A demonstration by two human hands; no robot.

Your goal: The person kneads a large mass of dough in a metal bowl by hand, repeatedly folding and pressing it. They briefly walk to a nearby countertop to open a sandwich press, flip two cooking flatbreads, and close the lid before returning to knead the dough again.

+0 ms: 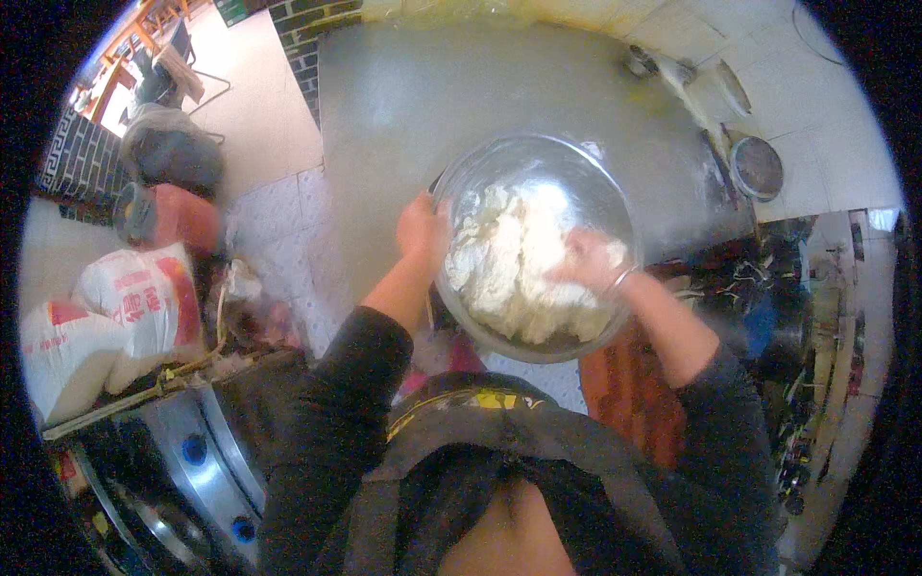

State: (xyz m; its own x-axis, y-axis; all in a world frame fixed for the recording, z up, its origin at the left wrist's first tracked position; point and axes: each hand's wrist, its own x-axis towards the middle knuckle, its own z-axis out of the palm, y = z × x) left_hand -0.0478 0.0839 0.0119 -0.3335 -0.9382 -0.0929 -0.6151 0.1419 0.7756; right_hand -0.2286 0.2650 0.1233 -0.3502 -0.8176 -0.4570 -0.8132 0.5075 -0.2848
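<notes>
Steel bowl (499, 158), white dough (514, 264), hands kneading

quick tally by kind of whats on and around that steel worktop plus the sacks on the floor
clear glass mixing bowl, gripped at its rim by the left hand: 1
mass of white dough, with the right hand pressed into it: 1
round dark metal pan by the grey steel worktop: 1
white sacks with red print: 2
total: 5

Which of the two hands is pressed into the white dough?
The right hand, sunk in the white dough; the left hand only grips the rim of the round metal bowl.
</notes>
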